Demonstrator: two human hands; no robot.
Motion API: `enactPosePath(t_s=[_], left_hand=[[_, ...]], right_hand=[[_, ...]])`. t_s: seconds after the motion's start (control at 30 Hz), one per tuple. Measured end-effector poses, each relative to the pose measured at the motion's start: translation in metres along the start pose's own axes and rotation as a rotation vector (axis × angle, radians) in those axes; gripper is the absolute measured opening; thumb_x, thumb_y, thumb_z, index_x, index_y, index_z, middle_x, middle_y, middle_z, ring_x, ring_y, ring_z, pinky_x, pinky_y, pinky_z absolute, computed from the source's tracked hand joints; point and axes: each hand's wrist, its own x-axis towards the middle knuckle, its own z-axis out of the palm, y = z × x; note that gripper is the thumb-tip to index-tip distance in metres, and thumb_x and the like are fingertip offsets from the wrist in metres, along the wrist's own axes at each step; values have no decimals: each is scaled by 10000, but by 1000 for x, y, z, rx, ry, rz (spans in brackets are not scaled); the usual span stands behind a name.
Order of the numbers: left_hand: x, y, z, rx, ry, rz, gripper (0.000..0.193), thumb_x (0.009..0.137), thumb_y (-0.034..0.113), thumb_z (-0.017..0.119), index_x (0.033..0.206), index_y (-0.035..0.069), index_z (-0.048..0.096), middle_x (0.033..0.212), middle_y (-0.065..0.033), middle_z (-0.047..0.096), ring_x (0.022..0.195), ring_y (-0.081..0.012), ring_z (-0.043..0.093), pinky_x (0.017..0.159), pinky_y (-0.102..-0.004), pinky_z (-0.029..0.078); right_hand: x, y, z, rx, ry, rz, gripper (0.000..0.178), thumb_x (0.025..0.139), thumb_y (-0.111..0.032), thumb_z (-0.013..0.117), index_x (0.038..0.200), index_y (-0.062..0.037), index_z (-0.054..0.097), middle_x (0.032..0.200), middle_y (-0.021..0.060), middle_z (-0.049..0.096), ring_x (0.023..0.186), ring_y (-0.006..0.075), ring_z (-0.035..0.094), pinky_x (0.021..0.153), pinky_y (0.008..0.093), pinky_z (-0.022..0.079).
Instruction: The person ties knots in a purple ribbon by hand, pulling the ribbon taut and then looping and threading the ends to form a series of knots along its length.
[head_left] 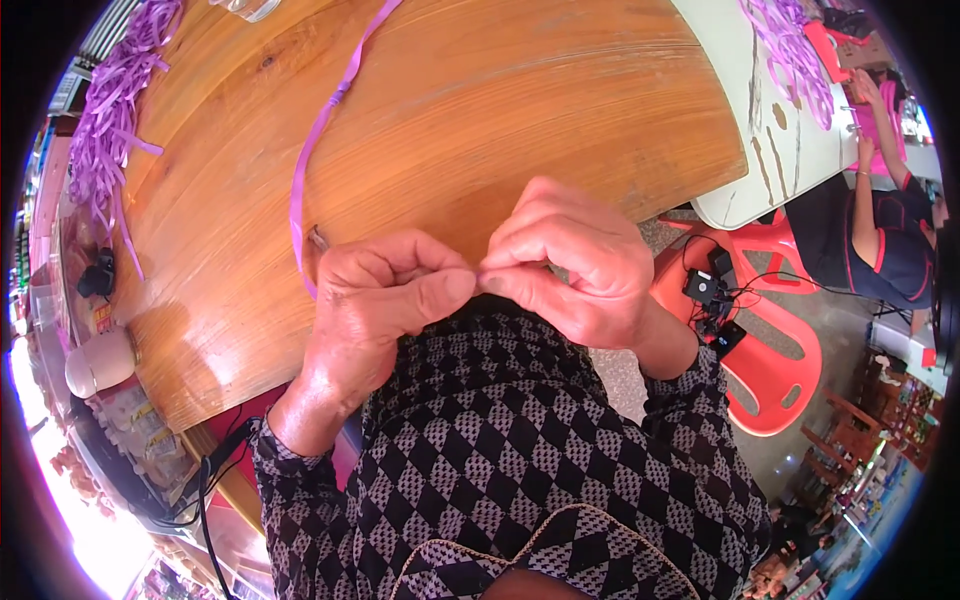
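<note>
Pinching the near end of a long, thin purple plastic ribbon [318, 135] between both hands at the table's edge.

The left hand [385, 300] is clenched with thumb pressed to forefinger, and the right hand [570, 265] meets it fingertip to fingertip — what they nip there is too small to make out, though the ribbon runs up from the left hand across the round varnished wooden tabletop [520, 110]. It looks like a fine knotting or folding step; the next move would call for a steady, close pull. A heap of loose purple ribbon strips [105, 120] lies at the far left rim. Beyond, a red plastic chair [775, 375] stands on a concrete floor, and another person [880, 235] sits at a pale table [765, 150] — also strewn with ribbon.
</note>
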Motion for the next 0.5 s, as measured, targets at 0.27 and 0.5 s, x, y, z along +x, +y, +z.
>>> enactPosePath(t_s=[0.27,0.5], left_hand=[[-24,6,-16,201,-12,62,85,757,46,684,744,-16,628,654,15,585,569,-41,490,496,-173,364],[-35,6,-25,656,-109,401,156,761,137,685,723,6,609,577,-47,550,504,-123,515,465,-260,384]], right_hand=[[-7,-19,6,266,-168,216,164,638,82,636,660,-45,536,640,34,551,560,172,489,488,280,359],[-4,-28,15,433,-349,256,105,751,-2,564,676,-34,498,644,34,487,587,194,451,507,316,343]])
